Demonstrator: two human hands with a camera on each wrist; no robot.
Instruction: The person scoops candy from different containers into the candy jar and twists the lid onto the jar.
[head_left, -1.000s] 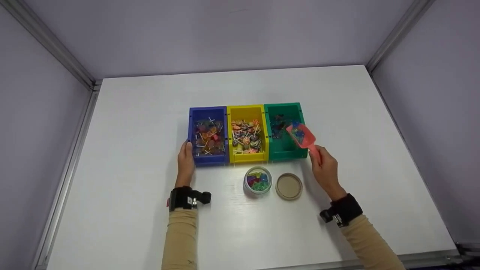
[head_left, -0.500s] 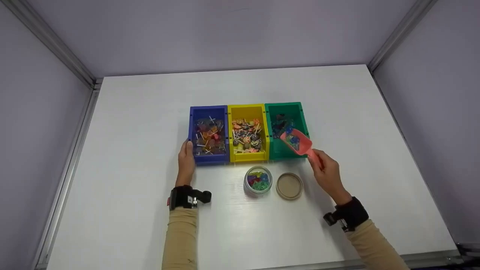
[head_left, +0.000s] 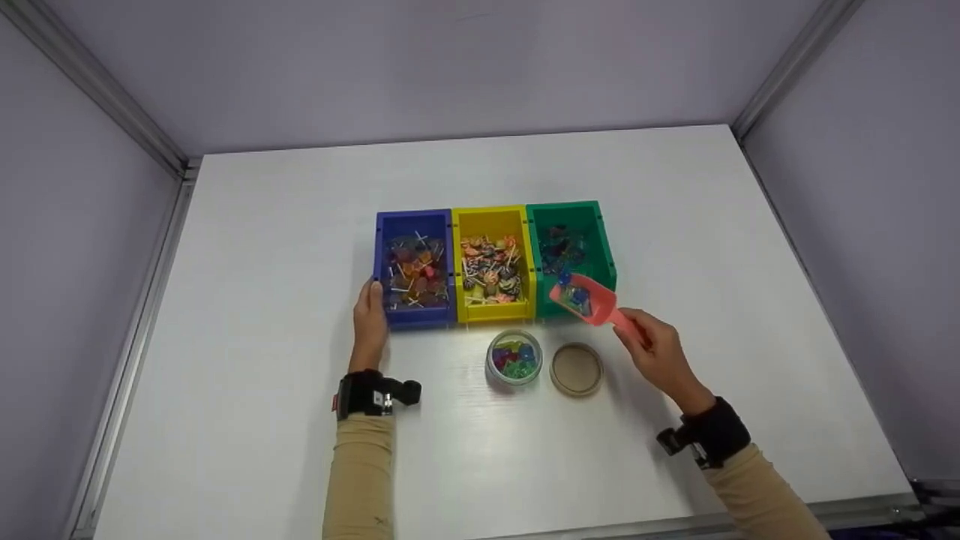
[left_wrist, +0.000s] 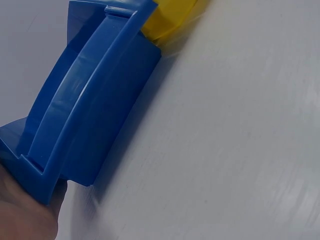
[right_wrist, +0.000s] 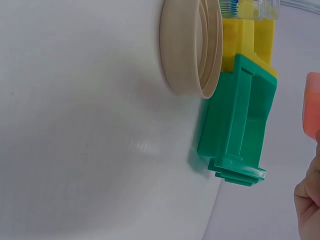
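Note:
My right hand (head_left: 654, 347) grips the handle of a pink scoop (head_left: 583, 298) that carries a few blue and green candies, hovering over the front edge of the green bin (head_left: 570, 247). In the right wrist view the green bin (right_wrist: 240, 125) and a bit of the scoop (right_wrist: 311, 105) show. My left hand (head_left: 370, 319) rests against the front left corner of the blue bin (head_left: 414, 266), seen close up in the left wrist view as the blue bin (left_wrist: 85, 110). A small clear jar (head_left: 514, 358) with coloured candies stands open in front of the yellow bin (head_left: 491, 259).
The jar's tan lid (head_left: 577, 369) lies upside down right of the jar; it shows as the tan lid (right_wrist: 192, 47) in the right wrist view. The white table (head_left: 262, 225) is walled on three sides. Blue and yellow bins hold lollipops.
The right hand has drawn the loaded scoop out of the green bin, toward me and leftward. The left hand stays at the blue bin.

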